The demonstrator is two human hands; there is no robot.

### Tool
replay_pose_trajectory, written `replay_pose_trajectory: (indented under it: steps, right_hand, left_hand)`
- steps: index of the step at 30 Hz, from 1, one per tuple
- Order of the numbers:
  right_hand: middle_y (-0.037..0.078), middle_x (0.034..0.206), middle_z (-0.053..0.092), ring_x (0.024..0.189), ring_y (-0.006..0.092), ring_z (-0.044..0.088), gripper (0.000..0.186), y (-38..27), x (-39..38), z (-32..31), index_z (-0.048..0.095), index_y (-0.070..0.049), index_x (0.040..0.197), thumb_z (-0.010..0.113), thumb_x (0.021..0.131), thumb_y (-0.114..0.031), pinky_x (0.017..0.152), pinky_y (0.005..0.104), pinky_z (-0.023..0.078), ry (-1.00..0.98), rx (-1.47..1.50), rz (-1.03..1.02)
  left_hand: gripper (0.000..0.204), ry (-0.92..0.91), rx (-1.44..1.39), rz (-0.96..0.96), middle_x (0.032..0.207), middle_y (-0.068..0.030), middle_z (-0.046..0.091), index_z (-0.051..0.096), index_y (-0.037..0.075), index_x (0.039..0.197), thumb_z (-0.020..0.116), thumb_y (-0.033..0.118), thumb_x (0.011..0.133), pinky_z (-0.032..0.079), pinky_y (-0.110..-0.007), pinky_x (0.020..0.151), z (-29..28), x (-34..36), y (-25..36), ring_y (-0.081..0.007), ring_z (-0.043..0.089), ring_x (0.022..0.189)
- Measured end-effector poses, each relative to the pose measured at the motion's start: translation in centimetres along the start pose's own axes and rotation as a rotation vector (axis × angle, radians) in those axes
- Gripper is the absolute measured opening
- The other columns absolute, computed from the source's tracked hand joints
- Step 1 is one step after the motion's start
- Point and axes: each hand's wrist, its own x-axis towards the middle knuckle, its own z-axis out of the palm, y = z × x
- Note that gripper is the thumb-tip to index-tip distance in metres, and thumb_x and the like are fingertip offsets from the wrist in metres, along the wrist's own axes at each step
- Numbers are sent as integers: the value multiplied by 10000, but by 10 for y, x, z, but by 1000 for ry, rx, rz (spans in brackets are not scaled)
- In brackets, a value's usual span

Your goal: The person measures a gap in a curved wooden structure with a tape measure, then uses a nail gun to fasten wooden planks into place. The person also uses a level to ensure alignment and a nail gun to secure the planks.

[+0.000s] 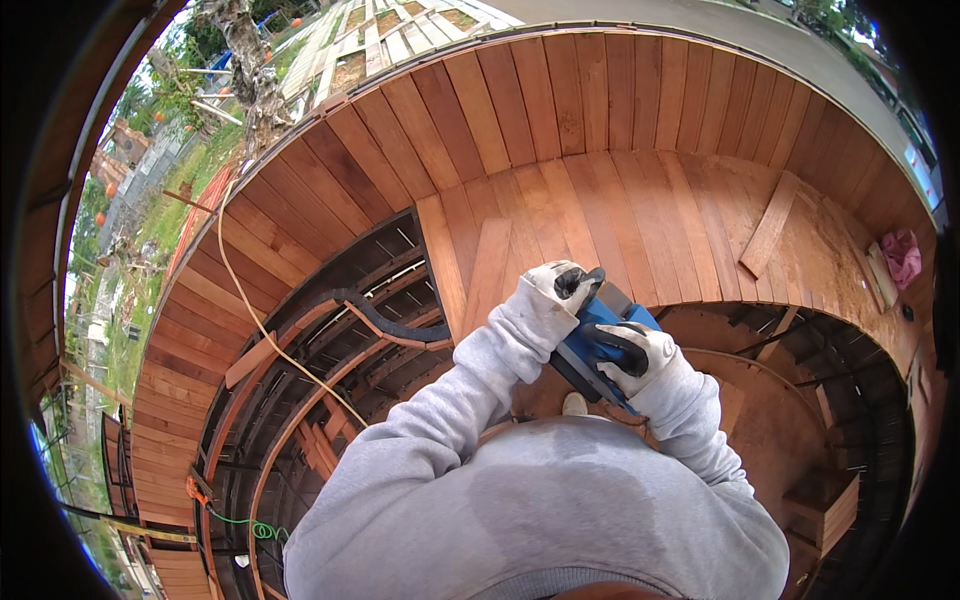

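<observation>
Tool [590, 335] in two gloved grips, near the inner edge of a curved wooden surface [620, 220].
The tool, blue and black, was in front of the person's chest; the left grip [562, 285] was closed on its far end, the right grip [640, 357] was wrapped around its handle nearer the body; whether the tool touched the planks could not be told; on the surface a loose plank [770, 225] lay at a slant to the right, with a pink cloth [900, 258] farther right; to the left, dark framing [400, 250] was exposed, and a pale cord [243, 285] ran across it; a wooden box [838, 510] stood at the lower right.
</observation>
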Motion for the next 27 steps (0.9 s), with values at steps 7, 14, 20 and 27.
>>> replay_pose_trajectory:
  steps: [7, 14, 20, 27]
  right_hand:
    - [149, 1172, 691, 1060, 204, 677, 444, 10, -14, -1, 626, -5, 1279, 658, 842, 71, 932, 302, 546, 119, 246, 91]
    - [142, 1187, 691, 1064, 260, 688, 463, 28, -34, -3, 632, -54, 1271, 714, 821, 22, 907, 338, 551, 308, 159, 174]
    - [119, 1215, 667, 1069, 193, 664, 432, 12, -37, -4, 580, 10, 1296, 620, 878, 109, 873, 299, 560, 383, 528, 298]
    - [139, 1246, 640, 1038, 189, 667, 441, 7, -35, -12, 578, 29, 1284, 706, 862, 3, 842, 294, 570, 316, 636, 103]
  left_hand:
    - [649, 330, -206, -239, 1108, -135, 684, 449, 74, 1456, 707, 329, 918, 532, -328, 867, -23, 8, -49, -206, 653, 976]
    - [933, -214, 925, -980, 1520, -186, 423, 363, 8, 1498, 612, 652, 870, 335, -397, 1165, -50, -33, -108, -334, 406, 1409]
    - [860, -82, 653, -993, 1280, -227, 632, 444, -56, 1405, 709, 547, 851, 457, -362, 1039, -53, -25, -132, -319, 592, 1231]
    - [585, 719, -325, -595, 1298, -185, 623, 441, -64, 1416, 568, 336, 1008, 473, -304, 975, -94, -29, -188, -286, 572, 1237]
